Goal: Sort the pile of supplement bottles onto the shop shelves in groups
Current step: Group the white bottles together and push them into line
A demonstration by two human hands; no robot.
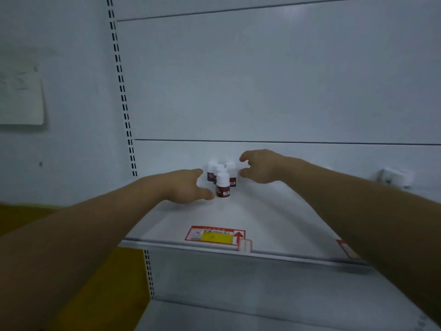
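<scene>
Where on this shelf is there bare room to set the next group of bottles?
Bare shelf lies in front of the bottle cluster, bordered by the price tag at the front edge and the right forearm. Crowded: the cluster itself, with the left hand and right hand close on either side; blurred white items sit far right.

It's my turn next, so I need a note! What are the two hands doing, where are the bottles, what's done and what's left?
Left hand: open, just left of the bottles, holding nothing.
Right hand: open, fingers loosely curved, just right of them, holding nothing.
Those bottles: a few, brown-label, upright, bunched at the back of the shelf.
Done: this one group.
Left: cannot tell from this view.
</scene>
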